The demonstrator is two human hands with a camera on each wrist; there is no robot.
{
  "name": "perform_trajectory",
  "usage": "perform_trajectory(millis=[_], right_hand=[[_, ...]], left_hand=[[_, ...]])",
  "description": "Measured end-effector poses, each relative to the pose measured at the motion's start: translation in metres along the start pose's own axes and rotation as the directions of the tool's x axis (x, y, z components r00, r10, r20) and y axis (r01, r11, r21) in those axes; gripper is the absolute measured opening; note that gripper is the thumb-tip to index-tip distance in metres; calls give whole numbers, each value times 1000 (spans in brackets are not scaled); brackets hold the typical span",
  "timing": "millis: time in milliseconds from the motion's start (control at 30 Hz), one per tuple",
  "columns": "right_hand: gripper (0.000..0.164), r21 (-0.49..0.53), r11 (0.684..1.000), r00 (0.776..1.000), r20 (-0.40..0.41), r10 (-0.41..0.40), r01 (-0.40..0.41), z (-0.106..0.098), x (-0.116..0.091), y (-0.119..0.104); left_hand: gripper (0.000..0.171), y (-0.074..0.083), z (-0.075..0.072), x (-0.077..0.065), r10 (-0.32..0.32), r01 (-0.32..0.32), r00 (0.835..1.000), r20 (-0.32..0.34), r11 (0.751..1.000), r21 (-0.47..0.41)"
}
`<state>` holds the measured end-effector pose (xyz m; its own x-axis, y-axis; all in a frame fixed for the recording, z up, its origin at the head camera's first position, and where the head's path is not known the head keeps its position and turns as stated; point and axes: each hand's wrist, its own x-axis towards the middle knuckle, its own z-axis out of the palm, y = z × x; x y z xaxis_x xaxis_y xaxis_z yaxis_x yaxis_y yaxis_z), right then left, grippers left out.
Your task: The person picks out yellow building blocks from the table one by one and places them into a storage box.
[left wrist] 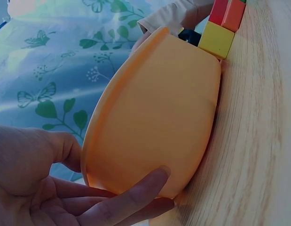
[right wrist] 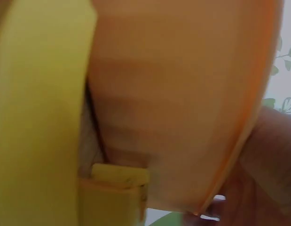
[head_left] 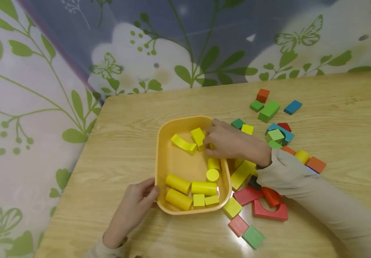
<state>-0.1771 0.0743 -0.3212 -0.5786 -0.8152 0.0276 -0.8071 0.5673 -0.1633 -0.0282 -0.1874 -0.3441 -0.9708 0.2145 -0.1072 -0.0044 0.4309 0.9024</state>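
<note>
A yellow-orange plastic tray (head_left: 160,154) rests on the table with several yellow blocks inside. My left hand (head_left: 134,202) holds its near left corner; in the left wrist view the thumb is at the rim and the fingers (left wrist: 136,197) lie along the outer wall. My right hand (head_left: 225,139) reaches over the right rim, fingers curled down around a yellow block (head_left: 212,146) that they mostly hide. Near those fingers lie a yellow rectangular block (head_left: 198,138) and a curved yellow block (head_left: 183,144). Yellow cylinders (head_left: 178,184) lie at the tray's near end.
Loose coloured blocks spread to the tray's right, among them a long yellow block (head_left: 242,175), a red arch (head_left: 270,211) and a green block (head_left: 253,236). More blocks, such as a blue one (head_left: 293,107), lie farther back. A patterned wall (head_left: 159,53) borders the table (head_left: 124,136).
</note>
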Motion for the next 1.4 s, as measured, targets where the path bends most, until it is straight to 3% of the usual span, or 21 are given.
perform_trajectory(millis=[133,233,433,533,600,667,800,900,1100,1400], right_hand=[[22,34,999,998,62,0,-3,2,-1,3],[21,64,998,999,47,-11,8,3,-3,6],[11,151,988,993,-118,-11,28,-2,-9,14],[8,185,982,975,-220,13,29,-6,-22,23],[9,212,977,969,-242,42,10,-7,-35,30],[11,237,971,974,-219,61,-7,-6,-48,36],[19,282,959,997,-56,48,-31,-2,-73,38],[26,274,962,1000,25,13,-19,3,-83,37],[24,165,985,999,2,-41,40,13,-84,35],[18,166,985,998,-48,-33,41,20,-81,35]], left_hand=[[28,1,0,1,4,-4,1000,-1,1000,6],[28,1,1,1,-8,8,1000,-10,1000,8],[27,0,1,1,-14,15,1000,-24,1000,17],[27,0,2,1,-12,12,1000,-16,1000,8],[27,0,2,1,-14,14,1000,-12,1000,1],[28,0,3,1,-17,17,1000,-9,1000,-3],[30,1,2,1,-32,32,999,-18,999,3],[30,1,2,1,-37,37,999,-23,999,2],[28,0,1,1,-27,27,1000,-17,1000,6],[29,0,0,1,-23,23,1000,-11,1000,12]])
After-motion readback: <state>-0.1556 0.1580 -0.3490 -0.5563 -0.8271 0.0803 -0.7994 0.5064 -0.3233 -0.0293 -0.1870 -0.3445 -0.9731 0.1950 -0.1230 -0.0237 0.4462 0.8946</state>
